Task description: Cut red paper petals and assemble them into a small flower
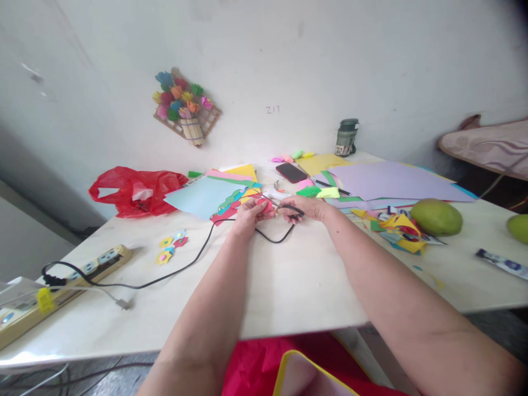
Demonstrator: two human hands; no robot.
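Near the middle of the white table, my left hand pinches a small red paper piece. Close on its right, my right hand is closed around a dark-handled tool, whose tip points toward the red paper; its exact kind is hard to make out. A black cord runs from the left to the hands and loops below them. Colored paper strips lie just left of my left hand. Several small paper flowers rest further left.
A power strip lies at the left edge, with a red plastic bag behind. Phone, purple sheets, bottle, paper scraps, green fruit and tube are at the back and right.
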